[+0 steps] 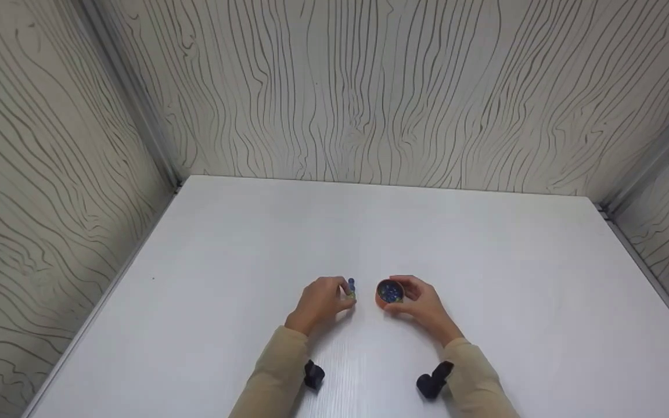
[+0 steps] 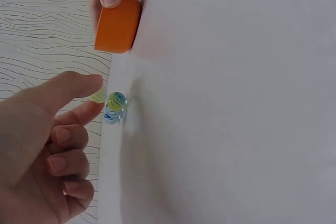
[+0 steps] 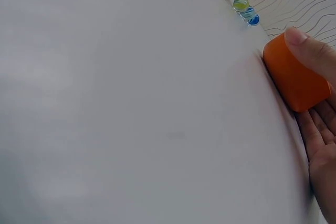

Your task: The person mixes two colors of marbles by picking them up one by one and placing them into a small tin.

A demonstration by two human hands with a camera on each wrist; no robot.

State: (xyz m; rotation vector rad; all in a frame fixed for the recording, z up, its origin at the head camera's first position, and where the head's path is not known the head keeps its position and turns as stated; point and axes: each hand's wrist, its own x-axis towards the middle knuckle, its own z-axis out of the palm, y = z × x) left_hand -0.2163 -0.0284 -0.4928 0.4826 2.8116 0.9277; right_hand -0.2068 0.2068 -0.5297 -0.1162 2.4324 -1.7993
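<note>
My left hand point(image 1: 319, 301) pinches a yellow-green marble point(image 2: 98, 96) between thumb and index finger. The other left fingers are curled in the left wrist view. Just beyond that marble, a short row of glass marbles point(image 3: 241, 4), yellow-green and blue, lies on the white table. My right hand point(image 1: 425, 304) grips a small orange cup point(image 2: 118, 24) from its right side, thumb on the near wall and fingers on the far one. The cup stands upright, and blue marbles point(image 1: 391, 291) show inside it. It stands a short way right of the row.
The white table point(image 1: 241, 232) stretches around both hands. Wood-patterned panels point(image 1: 334, 93) rise behind it and at both sides. A dark wrist camera point(image 1: 314, 375) sits by the left sleeve, and another dark camera point(image 1: 431, 383) by the right sleeve.
</note>
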